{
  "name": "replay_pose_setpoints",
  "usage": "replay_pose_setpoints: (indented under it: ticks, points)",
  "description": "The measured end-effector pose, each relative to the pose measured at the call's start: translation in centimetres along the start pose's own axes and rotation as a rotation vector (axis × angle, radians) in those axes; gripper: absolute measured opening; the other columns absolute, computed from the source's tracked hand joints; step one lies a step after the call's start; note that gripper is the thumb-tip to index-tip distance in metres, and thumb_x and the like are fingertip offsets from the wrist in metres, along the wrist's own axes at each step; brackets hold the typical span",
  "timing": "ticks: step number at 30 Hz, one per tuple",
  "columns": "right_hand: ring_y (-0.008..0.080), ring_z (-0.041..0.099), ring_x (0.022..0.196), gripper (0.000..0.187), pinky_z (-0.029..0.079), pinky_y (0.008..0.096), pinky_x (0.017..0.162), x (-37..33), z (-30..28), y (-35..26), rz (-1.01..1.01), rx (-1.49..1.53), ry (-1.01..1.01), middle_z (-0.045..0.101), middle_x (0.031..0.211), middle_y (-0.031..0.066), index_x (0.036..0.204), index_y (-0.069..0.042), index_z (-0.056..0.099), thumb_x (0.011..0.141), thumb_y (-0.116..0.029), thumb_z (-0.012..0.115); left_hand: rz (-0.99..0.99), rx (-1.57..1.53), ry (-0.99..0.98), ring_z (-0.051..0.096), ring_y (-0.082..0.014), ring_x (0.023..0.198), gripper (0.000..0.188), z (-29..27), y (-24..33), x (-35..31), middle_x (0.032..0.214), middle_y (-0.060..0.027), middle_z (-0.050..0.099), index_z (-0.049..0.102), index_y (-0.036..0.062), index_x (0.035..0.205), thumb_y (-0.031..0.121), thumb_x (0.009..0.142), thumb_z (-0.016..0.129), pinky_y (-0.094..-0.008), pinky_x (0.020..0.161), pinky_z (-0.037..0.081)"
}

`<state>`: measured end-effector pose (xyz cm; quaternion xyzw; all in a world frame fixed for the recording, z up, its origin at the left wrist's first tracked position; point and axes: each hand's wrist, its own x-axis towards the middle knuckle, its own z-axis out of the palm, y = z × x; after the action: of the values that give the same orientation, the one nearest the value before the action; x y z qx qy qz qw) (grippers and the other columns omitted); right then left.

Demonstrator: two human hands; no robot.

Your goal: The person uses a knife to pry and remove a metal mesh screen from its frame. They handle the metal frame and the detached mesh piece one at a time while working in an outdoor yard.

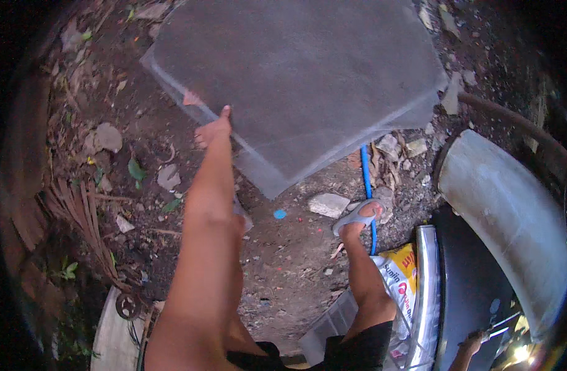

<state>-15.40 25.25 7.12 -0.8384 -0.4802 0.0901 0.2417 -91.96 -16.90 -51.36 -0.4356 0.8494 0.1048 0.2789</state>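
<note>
A large dark grey sheet (296, 80) with paler, see-through edges, like layered mesh, lies over the ground ahead of me. My left hand (214, 130) is at its near left edge, the thumb over the top and the fingers curled at the rim, closed on it. A small reddish piece (192, 99) shows at that edge. Low at the right, my right hand (472, 342) is closed around a tool with two thin shiny metal bars (503, 326); its kind is unclear. That hand is far from the sheet, beside a dark curved panel (466, 278).
A blue hose (366, 170) runs from under the sheet past my sandalled right foot (360, 216). Broken stones (328, 204) and dry leaves litter the dirt. On the right are a pale curved metal panel (503, 216) and a printed white-and-yellow sack (399, 275). A handwheel (128, 305) stands lower left.
</note>
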Motion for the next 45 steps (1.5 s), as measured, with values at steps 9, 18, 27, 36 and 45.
replay_pose_setpoints:
  ticks: [9, 18, 27, 36, 45]
  points:
    - [0.0160, 0.053, 0.059, 0.022, 0.040, 0.0290, 0.050, -3.9, -3.4, 2.5, 0.133, 0.196, -0.040, 0.057, 0.076, 0.0026, 0.100, -0.007, 0.064, 0.080, -0.013, 0.065, 0.300, -0.716, -0.867, 0.056, -0.0278, 0.109, 0.063, -13.3, 0.4, -10.8, 0.120, -0.0143, 0.058, 0.053, -0.0069, 0.122, 0.028, 0.076, 0.078, -0.0395, 0.091, 0.045]
    - [0.0114, 0.054, 0.073, 0.030, 0.042, 0.0258, 0.065, -3.6, -9.6, -7.3, -0.008, 0.766, -0.042, 0.059, 0.084, 0.0000, 0.107, -0.005, 0.060, 0.082, -0.017, 0.072, 0.944, -0.576, -0.493, 0.058, -0.0241, 0.100, 0.059, -38.6, 7.3, -42.6, 0.115, -0.0155, 0.062, 0.061, -0.0059, 0.117, 0.035, 0.077, 0.076, -0.0386, 0.088, 0.045]
    - [0.0300, 0.066, 0.092, 0.046, 0.049, 0.0369, 0.082, 10.8, -25.7, -25.9, -0.618, 0.263, -0.031, 0.068, 0.097, 0.0180, 0.117, -0.004, 0.060, 0.076, -0.024, 0.068, 0.921, -1.242, -0.748, 0.052, -0.0306, 0.117, 0.054, -61.8, 0.6, -59.7, 0.131, -0.0142, 0.053, 0.047, -0.0002, 0.131, 0.035, 0.091, 0.058, -0.0458, 0.100, 0.041]
    - [0.0137, 0.060, 0.077, 0.033, 0.049, 0.0324, 0.073, 13.1, -20.5, -22.8, -0.325, 0.787, -0.446, 0.065, 0.087, 0.0019, 0.097, -0.005, 0.064, 0.067, -0.011, 0.077, 1.303, -1.498, -0.280, 0.056, -0.0338, 0.111, 0.056, -64.9, -6.1, -61.9, 0.130, -0.0196, 0.054, 0.056, -0.0068, 0.121, 0.035, 0.085, 0.065, -0.0452, 0.100, 0.042]
    - [0.0278, 0.065, 0.086, 0.047, 0.051, 0.0400, 0.077, -17.7, -16.7, 21.5, 0.404, 0.164, -0.631, 0.069, 0.095, 0.0180, 0.091, -0.004, 0.072, 0.061, -0.040, 0.073, 1.114, -1.574, -0.543, 0.055, -0.0343, 0.108, 0.047, -57.0, 2.3, -62.8, 0.119, -0.0216, 0.058, 0.063, -0.0066, 0.108, 0.027, 0.076, 0.074, -0.0494, 0.088, 0.046]
